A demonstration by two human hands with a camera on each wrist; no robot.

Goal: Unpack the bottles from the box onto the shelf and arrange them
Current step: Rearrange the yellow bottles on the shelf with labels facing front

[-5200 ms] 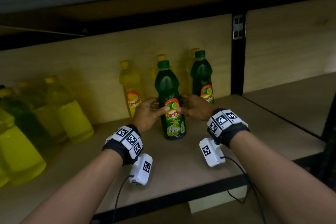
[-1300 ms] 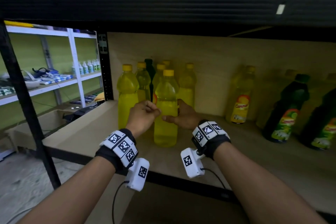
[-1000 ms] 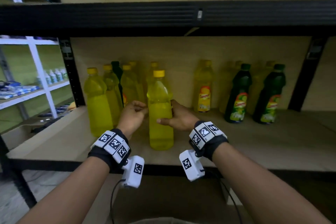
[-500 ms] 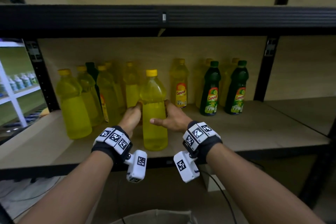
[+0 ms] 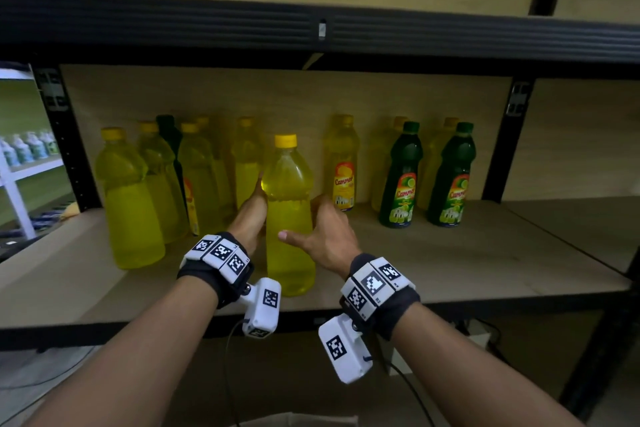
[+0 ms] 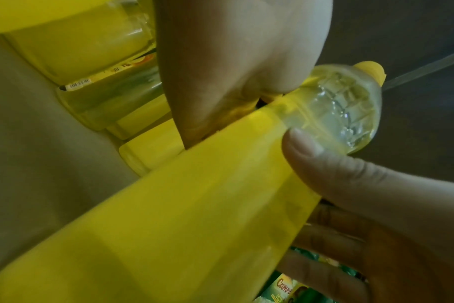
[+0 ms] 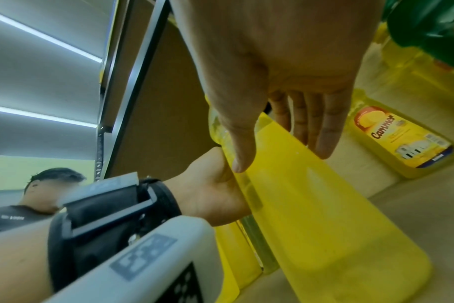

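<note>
One unlabelled yellow bottle [image 5: 289,218] stands upright near the front edge of the shelf [image 5: 485,263], about midway along it. The left hand [image 5: 250,218] is wrapped around its left side and the right hand [image 5: 325,236] cups its right side, thumb across the front and fingers [image 7: 321,127] reaching behind; both hold this same bottle.

To its left, toward the shelf's left end, a cluster of at least five more yellow bottles [image 5: 130,204] stands close together, with one dark green bottle [image 5: 168,135] half hidden behind them. To its right, against the back panel, stands a labelled yellow bottle [image 5: 343,166], then two green bottles [image 5: 400,177], each in front of another yellow one that is mostly hidden.

A black upright post [image 5: 502,146] closes the bay on the right. A cardboard flap [image 5: 301,419] shows at the bottom edge of the head view
</note>
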